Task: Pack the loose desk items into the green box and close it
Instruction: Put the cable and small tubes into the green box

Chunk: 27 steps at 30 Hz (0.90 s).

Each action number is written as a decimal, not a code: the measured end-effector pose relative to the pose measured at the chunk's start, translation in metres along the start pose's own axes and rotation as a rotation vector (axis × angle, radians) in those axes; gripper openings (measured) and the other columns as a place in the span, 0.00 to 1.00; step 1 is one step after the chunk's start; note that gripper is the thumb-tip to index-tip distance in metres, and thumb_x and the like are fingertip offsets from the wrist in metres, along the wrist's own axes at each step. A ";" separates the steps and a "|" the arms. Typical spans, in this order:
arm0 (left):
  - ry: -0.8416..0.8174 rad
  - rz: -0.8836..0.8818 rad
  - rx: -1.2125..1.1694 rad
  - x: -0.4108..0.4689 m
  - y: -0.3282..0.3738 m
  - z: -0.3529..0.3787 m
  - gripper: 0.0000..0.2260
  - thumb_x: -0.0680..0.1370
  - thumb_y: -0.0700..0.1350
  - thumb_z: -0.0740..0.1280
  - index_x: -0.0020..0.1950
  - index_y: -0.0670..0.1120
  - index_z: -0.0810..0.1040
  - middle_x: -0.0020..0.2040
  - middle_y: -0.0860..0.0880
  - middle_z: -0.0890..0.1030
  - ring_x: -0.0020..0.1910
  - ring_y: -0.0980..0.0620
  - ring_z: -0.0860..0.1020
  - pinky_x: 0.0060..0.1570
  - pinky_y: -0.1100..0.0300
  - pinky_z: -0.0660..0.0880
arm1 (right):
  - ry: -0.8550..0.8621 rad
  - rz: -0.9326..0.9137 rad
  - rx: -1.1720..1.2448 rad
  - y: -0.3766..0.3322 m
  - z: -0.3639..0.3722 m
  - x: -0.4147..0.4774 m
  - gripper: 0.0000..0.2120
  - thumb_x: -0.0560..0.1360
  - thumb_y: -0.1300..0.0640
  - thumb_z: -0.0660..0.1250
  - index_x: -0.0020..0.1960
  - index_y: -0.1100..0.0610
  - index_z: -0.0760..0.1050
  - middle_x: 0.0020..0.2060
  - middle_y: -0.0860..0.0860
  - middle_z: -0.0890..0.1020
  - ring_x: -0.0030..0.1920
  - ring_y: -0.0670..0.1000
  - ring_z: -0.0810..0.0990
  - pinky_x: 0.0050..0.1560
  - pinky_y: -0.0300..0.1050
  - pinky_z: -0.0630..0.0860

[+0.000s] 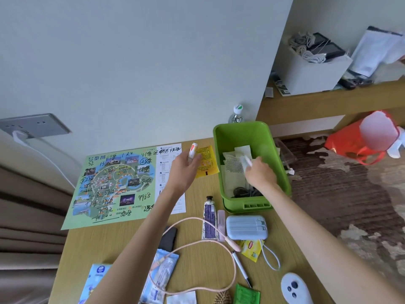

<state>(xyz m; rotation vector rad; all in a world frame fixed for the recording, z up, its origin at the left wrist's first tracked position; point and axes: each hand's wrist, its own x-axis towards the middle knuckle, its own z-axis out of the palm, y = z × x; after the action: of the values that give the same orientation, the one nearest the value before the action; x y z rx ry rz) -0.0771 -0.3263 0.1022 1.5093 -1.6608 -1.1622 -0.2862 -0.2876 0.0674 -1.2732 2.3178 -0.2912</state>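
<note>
While the left hand (pixel 186 170) grips a small tube (pixel 192 150) beside the green box (pixel 282 172), the right hand (pixel 259 172) holds a clear packet (pixel 246 161) inside it.

Wood-grain desk (pixel 105 240) set against a wall; at the far edge, an open green box (pixel 247 206) beside a yellow packet (pixel 208 163) and a printed map (pixel 114 183) covered in handwriting; nearer, an upright-lying tube (pixel 209 220), a pale blue power bank (pixel 246 227) touching a yellow tea bag (pixel 252 249), a looped pink cable (pixel 190 218), a pen (pixel 241 268), wipe packets (pixel 162 270), a green sachet (pixel 245 295), and a white oval device (pixel 295 288).
</note>
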 end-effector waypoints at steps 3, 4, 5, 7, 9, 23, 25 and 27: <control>-0.025 0.008 -0.007 0.006 -0.002 0.006 0.13 0.81 0.46 0.63 0.37 0.46 0.66 0.32 0.50 0.67 0.32 0.51 0.64 0.33 0.58 0.62 | -0.076 -0.051 -0.220 0.004 0.002 0.003 0.15 0.80 0.61 0.59 0.65 0.66 0.66 0.49 0.56 0.80 0.36 0.53 0.74 0.28 0.43 0.64; -0.031 0.007 -0.006 0.008 -0.003 0.007 0.13 0.81 0.46 0.63 0.37 0.46 0.66 0.32 0.49 0.67 0.32 0.52 0.64 0.33 0.58 0.62 | -0.046 -0.070 -0.242 0.004 0.003 0.006 0.13 0.80 0.62 0.59 0.63 0.65 0.67 0.50 0.57 0.81 0.38 0.55 0.76 0.30 0.43 0.66; -0.034 0.004 -0.004 0.010 -0.004 0.008 0.13 0.81 0.46 0.63 0.37 0.46 0.66 0.32 0.49 0.67 0.31 0.52 0.64 0.32 0.59 0.62 | -0.005 -0.081 -0.222 0.002 0.003 0.009 0.11 0.80 0.63 0.60 0.61 0.65 0.69 0.49 0.57 0.81 0.39 0.56 0.77 0.31 0.44 0.67; -0.039 -0.004 -0.001 0.012 -0.007 0.010 0.13 0.81 0.46 0.63 0.38 0.46 0.67 0.32 0.50 0.67 0.30 0.53 0.63 0.31 0.59 0.61 | 0.072 -0.072 -0.067 -0.004 0.003 0.021 0.09 0.81 0.62 0.59 0.59 0.65 0.69 0.46 0.58 0.80 0.35 0.54 0.77 0.28 0.42 0.65; -0.046 -0.004 -0.002 0.014 -0.009 0.011 0.12 0.81 0.46 0.63 0.39 0.45 0.68 0.32 0.48 0.68 0.30 0.52 0.63 0.31 0.59 0.61 | 0.086 -0.038 0.129 -0.010 0.005 0.035 0.10 0.82 0.60 0.56 0.59 0.65 0.67 0.45 0.58 0.77 0.30 0.50 0.72 0.25 0.41 0.61; -0.123 0.081 0.049 0.040 0.028 0.052 0.12 0.79 0.48 0.66 0.42 0.40 0.74 0.33 0.47 0.75 0.31 0.50 0.70 0.31 0.57 0.69 | 0.555 -0.397 -0.077 0.022 -0.030 0.025 0.12 0.74 0.65 0.67 0.56 0.61 0.73 0.53 0.56 0.75 0.54 0.55 0.74 0.53 0.47 0.74; -0.154 0.104 0.112 0.040 0.036 0.074 0.11 0.79 0.48 0.65 0.40 0.43 0.71 0.34 0.49 0.74 0.30 0.53 0.69 0.27 0.66 0.66 | 0.559 -0.357 -0.085 0.039 -0.034 0.019 0.17 0.72 0.66 0.68 0.60 0.62 0.72 0.56 0.57 0.75 0.57 0.56 0.73 0.57 0.49 0.74; -0.204 0.074 0.209 0.040 0.040 0.095 0.10 0.80 0.47 0.63 0.42 0.43 0.70 0.37 0.48 0.74 0.30 0.53 0.68 0.28 0.63 0.66 | 0.468 -0.308 -0.040 0.052 -0.030 0.016 0.21 0.73 0.67 0.67 0.66 0.63 0.69 0.60 0.58 0.74 0.59 0.57 0.75 0.57 0.51 0.76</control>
<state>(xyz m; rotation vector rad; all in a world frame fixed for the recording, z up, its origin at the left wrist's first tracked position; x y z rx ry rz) -0.1851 -0.3472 0.0924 1.4787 -2.0120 -1.1643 -0.3472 -0.2743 0.0679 -1.7351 2.4988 -0.7146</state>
